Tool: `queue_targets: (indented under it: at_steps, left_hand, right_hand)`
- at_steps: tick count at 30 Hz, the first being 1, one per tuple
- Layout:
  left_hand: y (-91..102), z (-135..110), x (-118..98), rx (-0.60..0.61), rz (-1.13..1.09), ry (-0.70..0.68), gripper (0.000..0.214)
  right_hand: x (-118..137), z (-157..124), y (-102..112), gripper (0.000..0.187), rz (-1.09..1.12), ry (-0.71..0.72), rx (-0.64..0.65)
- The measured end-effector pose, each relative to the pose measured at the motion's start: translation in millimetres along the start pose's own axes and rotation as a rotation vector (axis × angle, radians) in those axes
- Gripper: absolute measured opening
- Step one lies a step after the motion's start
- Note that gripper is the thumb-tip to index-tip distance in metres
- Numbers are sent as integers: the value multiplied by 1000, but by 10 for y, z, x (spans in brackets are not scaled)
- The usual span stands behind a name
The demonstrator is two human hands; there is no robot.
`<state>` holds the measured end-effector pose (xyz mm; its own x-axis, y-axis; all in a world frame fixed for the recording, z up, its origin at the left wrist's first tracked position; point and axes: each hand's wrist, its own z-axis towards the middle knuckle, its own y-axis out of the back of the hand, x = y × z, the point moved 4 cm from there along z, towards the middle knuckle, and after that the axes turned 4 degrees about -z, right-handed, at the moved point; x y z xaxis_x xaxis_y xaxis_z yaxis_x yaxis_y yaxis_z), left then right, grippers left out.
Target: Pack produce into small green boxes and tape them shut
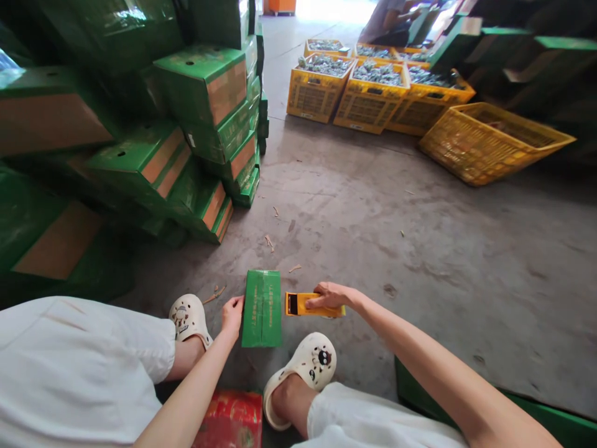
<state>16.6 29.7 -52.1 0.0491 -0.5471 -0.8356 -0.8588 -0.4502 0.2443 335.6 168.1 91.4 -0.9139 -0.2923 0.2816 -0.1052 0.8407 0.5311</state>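
Note:
A small green cardboard box (262, 309) with pale printing and a seam along its middle is on the floor between my feet. My left hand (232, 315) is at its left side, fingers curled in against the edge. To the right of the box, my right hand (328, 296) grips an orange hand-held tool (304, 304) with a dark window at its front. That front end points at the box, a small gap away. The tool's exact kind cannot be made out.
Stacked green cartons (200, 99) rise on the left. Yellow crates (370, 102) filled with small greyish items stand ahead, near a seated person (387, 22). A tilted yellow basket (494, 146) lies at right. A red box (233, 420) sits beneath me.

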Motion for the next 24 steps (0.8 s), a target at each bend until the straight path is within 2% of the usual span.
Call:
queue_targets:
  at_steps: [2, 6, 8, 10, 12, 14, 17, 20, 24]
  left_hand:
    - [23, 27, -21, -46, 66, 11, 56]
    - [85, -26, -125, -109, 165, -14, 60]
    - [22, -179, -212, -83, 205, -131, 57]
    - [-136, -426, -301, -23, 288, -305, 60]
    - [-339, -703, -348, 29, 430, -421, 75]
    - [-513, -926, -368, 46, 580, -469, 97]
    - [-613, -1074, -403, 55, 723, -516, 124]
    - [-448, -980, -412, 65, 755, -511, 129]
    - [64, -588, -331, 104, 678, -455, 122]
  right_hand:
    - [91, 28, 18, 67, -24, -1, -11]
    - [213, 45, 45, 67, -27, -8, -29]
    - [230, 47, 50, 67, -26, -17, -29]
    - [230, 52, 50, 67, -26, -27, -22]
    - [233, 60, 51, 69, -23, -26, -14]
    - [246, 62, 58, 70, -19, -16, -14]
    - [275, 45, 82, 71, -15, -22, -19]
    - [356, 14, 103, 69, -10, -33, -19]
    - [708, 51, 71, 64, 63, 63, -37]
